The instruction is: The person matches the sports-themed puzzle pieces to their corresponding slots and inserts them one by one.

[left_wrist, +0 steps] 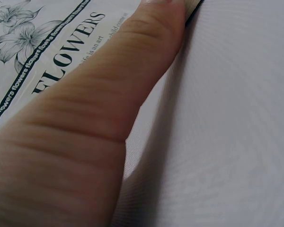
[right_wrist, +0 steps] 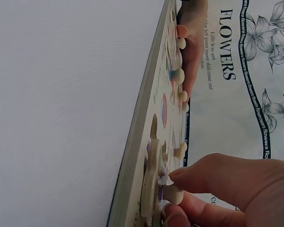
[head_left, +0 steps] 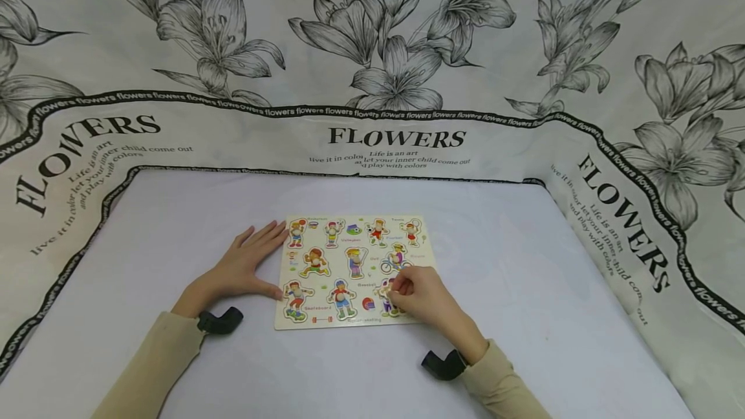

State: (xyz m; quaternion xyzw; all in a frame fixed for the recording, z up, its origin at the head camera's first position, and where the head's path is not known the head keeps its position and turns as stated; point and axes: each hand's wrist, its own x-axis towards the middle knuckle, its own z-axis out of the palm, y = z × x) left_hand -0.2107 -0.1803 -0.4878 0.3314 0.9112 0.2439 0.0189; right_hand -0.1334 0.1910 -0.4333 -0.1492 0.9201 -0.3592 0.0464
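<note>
A pale wooden knob puzzle board (head_left: 284,323) with printed sports figures lies flat on the white table. My right hand (head_left: 427,293) is at its lower right corner. There, thumb and fingers pinch the round knob (right_wrist: 173,194) of a puzzle piece (right_wrist: 151,182). The piece stands slightly proud of the board in the right wrist view, and fingers partly cover it in the head view. My left hand (head_left: 244,267) rests spread at the board's left side. Its fingertips and thumb (left_wrist: 99,99) reach the board's edge.
Several other knobbed figure pieces, such as a cyclist (head_left: 396,258) and a runner (head_left: 315,262), sit in the board. White cloth (head_left: 500,244) surrounds it. A floral border sheet with lettering (head_left: 397,138) runs around the back and sides. Black curved mounts (head_left: 221,321) sit at both wrists.
</note>
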